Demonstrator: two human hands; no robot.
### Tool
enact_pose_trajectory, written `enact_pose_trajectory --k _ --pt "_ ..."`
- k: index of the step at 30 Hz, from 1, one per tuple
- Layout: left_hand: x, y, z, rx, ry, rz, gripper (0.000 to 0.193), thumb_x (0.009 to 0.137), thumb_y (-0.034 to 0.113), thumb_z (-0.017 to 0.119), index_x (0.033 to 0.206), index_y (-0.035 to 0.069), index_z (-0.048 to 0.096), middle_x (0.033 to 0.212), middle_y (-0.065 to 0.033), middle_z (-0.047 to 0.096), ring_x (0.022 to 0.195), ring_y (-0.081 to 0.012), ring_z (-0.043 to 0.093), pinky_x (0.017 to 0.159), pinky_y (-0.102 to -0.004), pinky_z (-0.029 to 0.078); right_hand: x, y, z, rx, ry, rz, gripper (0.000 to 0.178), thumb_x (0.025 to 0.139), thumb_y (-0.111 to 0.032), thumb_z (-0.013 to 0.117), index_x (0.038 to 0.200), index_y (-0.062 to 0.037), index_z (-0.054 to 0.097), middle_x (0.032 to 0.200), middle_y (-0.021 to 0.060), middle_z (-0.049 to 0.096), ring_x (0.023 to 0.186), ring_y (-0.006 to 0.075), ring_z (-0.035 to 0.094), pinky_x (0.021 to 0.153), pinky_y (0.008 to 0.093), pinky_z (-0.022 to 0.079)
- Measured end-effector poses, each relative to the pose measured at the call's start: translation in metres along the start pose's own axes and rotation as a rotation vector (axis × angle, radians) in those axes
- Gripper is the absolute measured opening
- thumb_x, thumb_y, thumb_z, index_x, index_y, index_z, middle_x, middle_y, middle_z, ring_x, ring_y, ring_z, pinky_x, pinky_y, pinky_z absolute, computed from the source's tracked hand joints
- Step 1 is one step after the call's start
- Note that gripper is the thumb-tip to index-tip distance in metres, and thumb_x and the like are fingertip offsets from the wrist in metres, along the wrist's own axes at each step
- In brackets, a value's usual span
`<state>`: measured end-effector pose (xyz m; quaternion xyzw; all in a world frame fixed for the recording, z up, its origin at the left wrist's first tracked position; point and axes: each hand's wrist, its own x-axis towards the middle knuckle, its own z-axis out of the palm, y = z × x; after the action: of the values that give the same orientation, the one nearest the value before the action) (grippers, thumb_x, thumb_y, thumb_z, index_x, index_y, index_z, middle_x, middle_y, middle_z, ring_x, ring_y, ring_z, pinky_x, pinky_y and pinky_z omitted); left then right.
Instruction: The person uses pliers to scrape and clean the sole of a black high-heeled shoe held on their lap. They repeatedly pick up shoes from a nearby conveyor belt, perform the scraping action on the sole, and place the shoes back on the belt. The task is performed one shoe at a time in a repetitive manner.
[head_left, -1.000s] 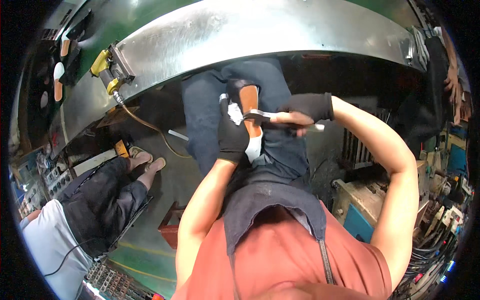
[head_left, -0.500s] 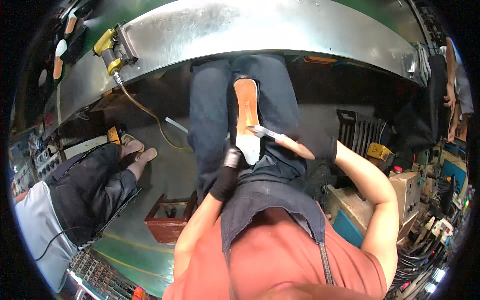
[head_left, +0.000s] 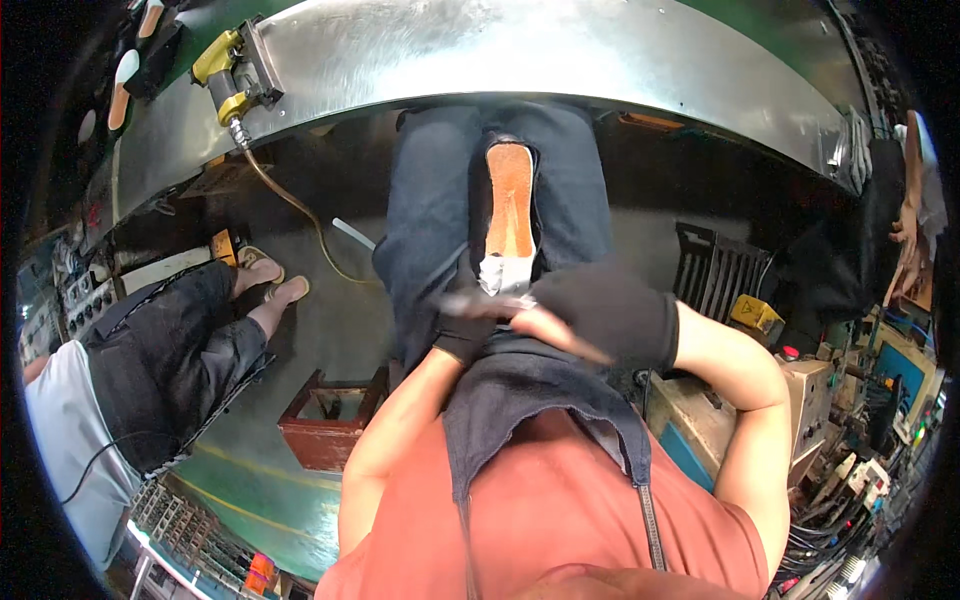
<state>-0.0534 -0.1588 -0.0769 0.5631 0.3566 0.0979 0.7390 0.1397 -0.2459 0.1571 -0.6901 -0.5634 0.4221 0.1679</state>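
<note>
A dark shoe (head_left: 535, 168) lies sole up between my thighs, its tan underside (head_left: 512, 195) facing me and a white piece (head_left: 506, 275) over the end nearer my body. My right hand (head_left: 615, 312), in a black fingerless glove, is closed round a hand tool with a metal head (head_left: 485, 303) and a tan grip. Motion smears that head, so its exact kind is unclear. Beneath it, at the near end of the shoe, is my left hand (head_left: 465, 332), also in a dark glove. Its fingers are blurred and partly covered by the tool.
A metal bench (head_left: 450, 60) curves across ahead, bearing a yellow air tool (head_left: 228, 75) with a hose. To the left are a wooden stool (head_left: 330, 420) and a seated person (head_left: 150, 380). A dark slatted crate (head_left: 715, 265) and a machine box (head_left: 805, 400) stand at right.
My right hand has brought the tool leftward and nearer my body, across my left hand. The whole view has shifted slightly; the shoe still lies between my thighs.
</note>
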Motion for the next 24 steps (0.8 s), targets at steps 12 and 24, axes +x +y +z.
enact_pose_trajectory --k 12,24 --pt "-0.003 0.003 -0.023 0.567 -0.424 0.062 0.091 0.073 0.035 0.082 0.136 0.002 0.025 0.118 -0.0168 0.054 0.109 -0.0258 0.056 0.092 -0.038 0.046 0.015 0.025 0.028 -0.053 0.18 -0.062 0.044 0.093 -0.044 0.051 0.078 -0.0041 0.064 0.071 0.019 0.062 0.062 0.0377 0.063 0.055 0.0463 0.049" --pt "-0.006 0.04 -0.008 0.151 -0.351 -0.03 0.084 0.074 0.027 0.082 0.132 -0.003 0.029 0.122 -0.0193 0.053 0.11 -0.0258 0.056 0.091 -0.0378 0.047 0.007 0.017 0.035 -0.403 -0.059 0.0 0.038 0.088 -0.046 0.058 0.078 -0.0093 0.056 0.074 0.0084 0.057 0.063 0.0235 0.059 0.054 0.0342 0.049"
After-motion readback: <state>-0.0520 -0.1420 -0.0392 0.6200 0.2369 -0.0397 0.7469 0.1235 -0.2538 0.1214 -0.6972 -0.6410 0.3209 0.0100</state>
